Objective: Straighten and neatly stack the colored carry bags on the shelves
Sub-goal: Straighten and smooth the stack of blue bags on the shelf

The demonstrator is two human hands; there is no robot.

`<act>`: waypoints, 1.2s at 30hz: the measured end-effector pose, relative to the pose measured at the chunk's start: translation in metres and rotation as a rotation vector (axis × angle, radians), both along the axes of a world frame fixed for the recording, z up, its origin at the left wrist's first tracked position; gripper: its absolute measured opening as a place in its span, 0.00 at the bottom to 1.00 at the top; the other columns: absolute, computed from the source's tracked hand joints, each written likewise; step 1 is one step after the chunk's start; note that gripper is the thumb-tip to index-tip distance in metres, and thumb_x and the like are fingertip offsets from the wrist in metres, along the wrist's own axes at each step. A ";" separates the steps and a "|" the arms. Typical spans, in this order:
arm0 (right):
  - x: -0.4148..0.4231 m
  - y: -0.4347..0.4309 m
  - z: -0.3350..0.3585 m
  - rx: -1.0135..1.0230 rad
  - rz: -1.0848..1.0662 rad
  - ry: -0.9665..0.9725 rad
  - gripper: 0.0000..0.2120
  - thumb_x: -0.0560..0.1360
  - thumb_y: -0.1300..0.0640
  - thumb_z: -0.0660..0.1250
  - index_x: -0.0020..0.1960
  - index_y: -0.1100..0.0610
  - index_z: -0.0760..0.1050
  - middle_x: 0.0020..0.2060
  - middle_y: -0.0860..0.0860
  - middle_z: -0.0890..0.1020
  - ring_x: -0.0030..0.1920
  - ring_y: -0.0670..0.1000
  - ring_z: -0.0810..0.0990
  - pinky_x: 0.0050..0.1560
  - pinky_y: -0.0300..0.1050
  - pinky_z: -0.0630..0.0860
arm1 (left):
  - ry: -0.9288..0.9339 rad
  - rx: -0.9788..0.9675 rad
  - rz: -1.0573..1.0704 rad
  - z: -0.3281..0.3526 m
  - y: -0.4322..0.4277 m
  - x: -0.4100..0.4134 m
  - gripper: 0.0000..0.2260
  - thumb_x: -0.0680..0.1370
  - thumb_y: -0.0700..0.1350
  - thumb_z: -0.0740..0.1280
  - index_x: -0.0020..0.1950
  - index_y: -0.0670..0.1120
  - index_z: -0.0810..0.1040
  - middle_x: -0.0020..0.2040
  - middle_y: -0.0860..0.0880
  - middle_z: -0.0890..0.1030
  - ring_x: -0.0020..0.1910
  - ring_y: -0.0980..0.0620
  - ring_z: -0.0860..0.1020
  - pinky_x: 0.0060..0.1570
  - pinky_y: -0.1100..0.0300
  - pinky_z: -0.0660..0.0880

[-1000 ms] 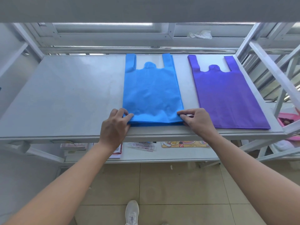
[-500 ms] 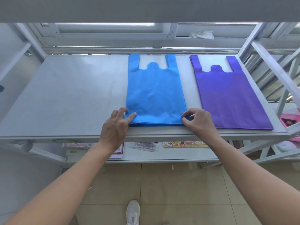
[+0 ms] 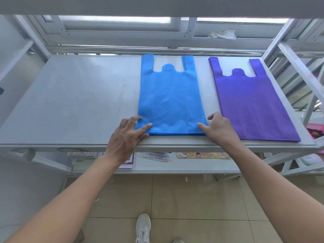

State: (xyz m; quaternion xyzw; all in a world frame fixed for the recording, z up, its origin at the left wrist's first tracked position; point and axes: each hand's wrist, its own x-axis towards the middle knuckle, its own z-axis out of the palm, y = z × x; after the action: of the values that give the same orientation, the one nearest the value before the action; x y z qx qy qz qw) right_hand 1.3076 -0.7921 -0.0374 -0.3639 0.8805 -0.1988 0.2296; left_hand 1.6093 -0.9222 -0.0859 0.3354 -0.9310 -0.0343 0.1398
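Blue bags lie flat in one stack on the shelf, handles pointing away from the person. Left hand is at the stack's near-left corner with fingers straight and spread, index tip resting on top, gripping nothing. Right hand is at the stack's near-right corner, thumb touching it, other fingers loosely bent and holding nothing. Purple bags sit right of the blue stack, apart from it and also flat. Blue edges look squared, so probably done. The purple handles fan slightly and may need a tidy. Can't tell if other colours remain.
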 end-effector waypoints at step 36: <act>-0.037 -0.041 0.010 -0.173 -0.044 -0.222 0.42 0.73 0.51 0.71 0.82 0.57 0.57 0.57 0.54 0.82 0.61 0.56 0.79 0.63 0.50 0.75 | 0.619 0.999 0.745 0.053 -0.040 -0.071 0.22 0.71 0.48 0.73 0.62 0.43 0.75 0.52 0.47 0.82 0.50 0.46 0.83 0.57 0.45 0.82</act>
State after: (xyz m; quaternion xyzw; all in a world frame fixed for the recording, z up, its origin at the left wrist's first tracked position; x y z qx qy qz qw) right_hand 1.2709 -0.8335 -0.0274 -0.3385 0.8371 -0.3179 0.2890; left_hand 1.5381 -0.9618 -0.0334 0.6314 -0.5439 -0.5024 0.2304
